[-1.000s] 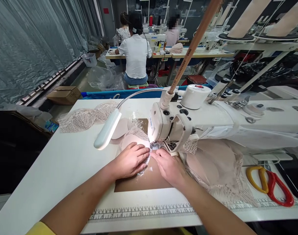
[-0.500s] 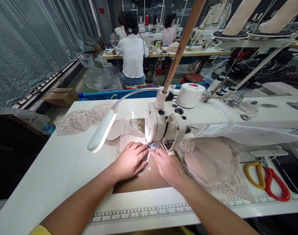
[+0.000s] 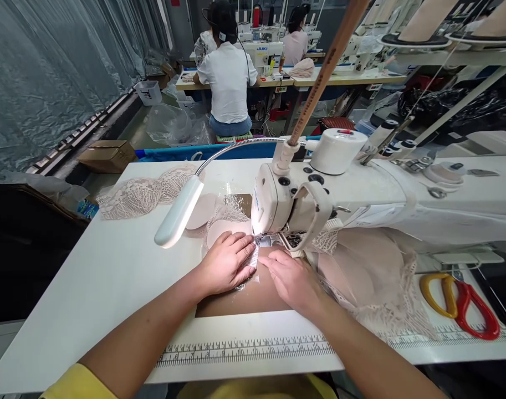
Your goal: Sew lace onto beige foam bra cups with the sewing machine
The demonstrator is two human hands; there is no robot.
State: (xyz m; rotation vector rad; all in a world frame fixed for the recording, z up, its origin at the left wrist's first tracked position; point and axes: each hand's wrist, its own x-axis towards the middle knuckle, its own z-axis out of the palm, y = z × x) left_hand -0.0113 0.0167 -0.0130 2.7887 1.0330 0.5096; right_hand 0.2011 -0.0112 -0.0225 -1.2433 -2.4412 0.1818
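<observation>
Seen from the head camera, with the sewing machine's needle as the clock's center, a pale lace-edged cup (image 3: 225, 226) lies at nine to ten o'clock, its edge by the presser foot of the sewing machine (image 3: 269, 205). The left hand (image 3: 228, 262), at eight o'clock, spreads palm-down over it, fingers nearly straight and close together. The right hand (image 3: 292, 277), at four o'clock, rests half-curled with index finger extended on the brown plate (image 3: 244, 305); whether it pinches any fabric cannot be told. More padded lace pieces (image 3: 369, 271) lie near three o'clock, beside scissors (image 3: 492, 327); a printed ruler (image 3: 244, 352) runs at six.
</observation>
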